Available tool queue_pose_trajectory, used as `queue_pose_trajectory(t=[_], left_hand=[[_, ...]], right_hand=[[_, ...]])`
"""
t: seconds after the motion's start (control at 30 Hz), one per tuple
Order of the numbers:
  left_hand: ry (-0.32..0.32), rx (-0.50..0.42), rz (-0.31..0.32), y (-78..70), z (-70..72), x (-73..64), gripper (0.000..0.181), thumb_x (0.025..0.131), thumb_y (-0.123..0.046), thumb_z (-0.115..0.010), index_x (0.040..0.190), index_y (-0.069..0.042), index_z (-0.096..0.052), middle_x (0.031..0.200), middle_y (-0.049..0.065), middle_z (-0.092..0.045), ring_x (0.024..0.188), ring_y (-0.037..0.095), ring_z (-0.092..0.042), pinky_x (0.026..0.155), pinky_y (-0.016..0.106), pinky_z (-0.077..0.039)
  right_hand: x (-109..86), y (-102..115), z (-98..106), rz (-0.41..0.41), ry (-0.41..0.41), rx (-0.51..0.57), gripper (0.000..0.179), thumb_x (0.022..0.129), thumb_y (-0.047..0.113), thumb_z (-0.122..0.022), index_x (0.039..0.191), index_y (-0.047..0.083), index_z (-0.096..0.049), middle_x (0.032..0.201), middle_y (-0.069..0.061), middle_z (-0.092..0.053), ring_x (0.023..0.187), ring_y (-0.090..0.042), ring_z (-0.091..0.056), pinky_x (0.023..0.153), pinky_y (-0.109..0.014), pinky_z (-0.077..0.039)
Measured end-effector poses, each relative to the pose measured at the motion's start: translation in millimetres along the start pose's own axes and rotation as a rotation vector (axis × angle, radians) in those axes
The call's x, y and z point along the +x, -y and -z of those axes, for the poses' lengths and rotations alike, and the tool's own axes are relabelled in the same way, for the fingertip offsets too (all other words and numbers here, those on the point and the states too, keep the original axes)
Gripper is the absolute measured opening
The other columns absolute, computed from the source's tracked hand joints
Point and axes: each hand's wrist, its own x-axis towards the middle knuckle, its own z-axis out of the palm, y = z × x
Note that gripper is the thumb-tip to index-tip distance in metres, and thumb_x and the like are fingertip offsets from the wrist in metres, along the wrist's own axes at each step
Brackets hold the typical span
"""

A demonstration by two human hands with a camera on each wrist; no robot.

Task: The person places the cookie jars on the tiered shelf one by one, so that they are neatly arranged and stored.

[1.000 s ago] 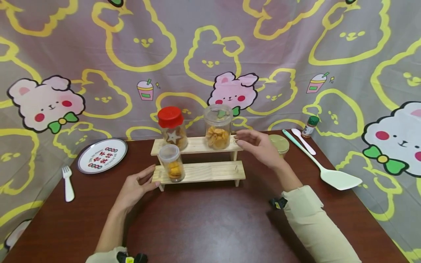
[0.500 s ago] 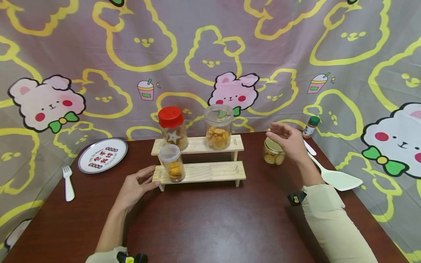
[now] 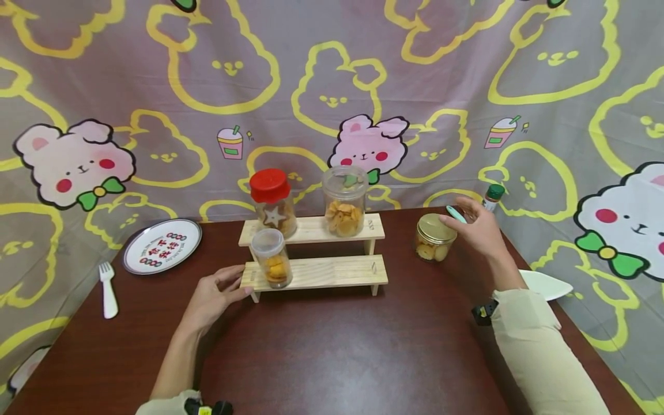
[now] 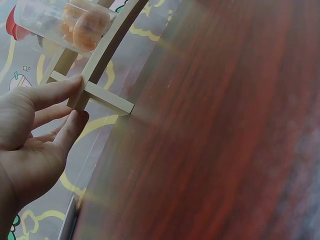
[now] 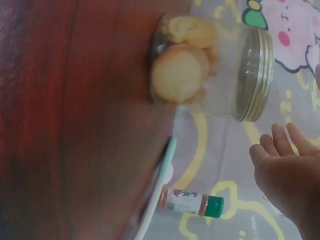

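My left hand point(image 3: 214, 301) pinches the left end of the lower step of a two-step wooden display rack point(image 3: 332, 271). In the left wrist view, thumb and fingertips meet around that end of the wood point(image 4: 102, 55). A clear jar with a white lid point(image 3: 272, 259) stands on the lower step. On the upper step are a red-lidded jar of star cookies point(image 3: 272, 207) and a clear-lidded jar of orange snacks point(image 3: 344, 202). My right hand point(image 3: 478, 229), fingers loosely bent and holding nothing, is beside a gold-lidded jar of round cookies point(image 5: 220, 70) on the table.
A green-capped spice bottle point(image 5: 192, 201) stands at the back right. The white spatula point(image 3: 544, 284) lies partly hidden behind the right arm. At left are a printed white plate point(image 3: 162, 245) and a white fork point(image 3: 107, 291). A patterned curtain point(image 3: 332, 86) hangs behind the table.
My right hand has moved right, away from the rack's upper step, past the gold-lidded jar to its right side. The left hand stays on the rack.
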Motion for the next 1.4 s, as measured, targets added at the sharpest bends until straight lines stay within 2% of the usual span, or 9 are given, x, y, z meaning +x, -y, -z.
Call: queue_pose_trajectory(t=[0.1,0.3,0.4,0.5,0.63,0.77,1.13,1.4], left_hand=[[0.0,0.004,0.0,0.0,0.0,-0.6,0.056,0.086,0.006,-0.076,0.138,0.012,-0.054,0.144,0.024,-0.049,0.123,0.008,-0.054,0.102,0.019,-0.047],[-0.005,0.013,0.002,0.5,0.2,0.0,0.056,0.086,0.006,-0.076,0.138,0.012,-0.055,0.143,0.024,-0.05,0.121,0.008,-0.056,0.101,0.019,-0.048],[-0.005,0.018,-0.002,0.4,0.6,0.1,0.056,0.086,0.005,-0.076,0.137,0.012,-0.055,0.142,0.024,-0.051,0.12,0.007,-0.057,0.101,0.019,-0.048],[-0.002,0.021,-0.001,-0.7,0.9,0.3,0.056,0.087,0.005,-0.076,0.138,0.012,-0.055,0.142,0.025,-0.05,0.122,0.01,-0.056,0.101,0.019,-0.048],[-0.004,0.028,0.006,-3.3,0.9,0.0,0.057,0.088,0.005,-0.075,0.139,0.013,-0.053,0.144,0.025,-0.048,0.129,0.027,-0.053,0.1,0.018,-0.048],[-0.011,0.024,0.004,-4.8,0.6,0.1,0.057,0.087,0.007,-0.075,0.139,0.014,-0.052,0.145,0.026,-0.047,0.132,0.039,-0.048,0.099,0.018,-0.049],[-0.024,0.014,-0.028,-2.2,1.1,0.3,0.056,0.085,0.01,-0.076,0.136,0.015,-0.054,0.143,0.025,-0.048,0.126,0.029,-0.051,0.1,0.02,-0.049],[-0.011,0.016,-0.036,-1.3,1.6,0.2,0.056,0.085,0.01,-0.075,0.136,0.016,-0.054,0.142,0.026,-0.048,0.125,0.024,-0.053,0.101,0.021,-0.048]], right_hand=[[0.3,-3.6,1.3,-0.022,0.029,-0.013,0.08,0.095,0.031,-0.073,0.154,-0.005,-0.034,0.153,-0.027,-0.038,0.146,-0.041,-0.031,0.12,-0.051,-0.028],[4.5,-9.6,-1.3,-0.046,0.177,-0.105,0.089,0.092,0.032,-0.076,0.156,-0.007,-0.027,0.158,-0.028,-0.032,0.145,-0.045,-0.03,0.117,-0.057,-0.031],[5.9,-12.7,-5.6,-0.052,0.213,-0.118,0.093,0.09,0.029,-0.077,0.156,-0.009,-0.024,0.158,-0.03,-0.031,0.144,-0.044,-0.031,0.116,-0.057,-0.031],[6.8,-16.8,-8.5,-0.053,0.218,-0.173,0.097,0.087,0.031,-0.08,0.156,-0.008,-0.025,0.155,-0.032,-0.033,0.138,-0.043,-0.037,0.113,-0.056,-0.034],[9.5,-20.6,-10.3,-0.061,0.224,-0.265,0.104,0.083,0.038,-0.083,0.156,-0.008,-0.024,0.152,-0.034,-0.034,0.133,-0.044,-0.039,0.11,-0.056,-0.034],[10.3,-20.3,-12.1,-0.069,0.24,-0.285,0.109,0.082,0.038,-0.084,0.157,-0.009,-0.02,0.152,-0.036,-0.034,0.132,-0.045,-0.039,0.11,-0.056,-0.034],[9.8,-18.6,-14.8,-0.039,0.231,-0.321,0.106,0.082,0.036,-0.084,0.154,-0.012,-0.024,0.146,-0.037,-0.04,0.125,-0.045,-0.045,0.104,-0.054,-0.038],[9.6,-22.2,-14.0,-0.019,0.201,-0.295,0.103,0.079,0.034,-0.087,0.152,-0.011,-0.03,0.14,-0.033,-0.047,0.118,-0.042,-0.049,0.099,-0.049,-0.041]])
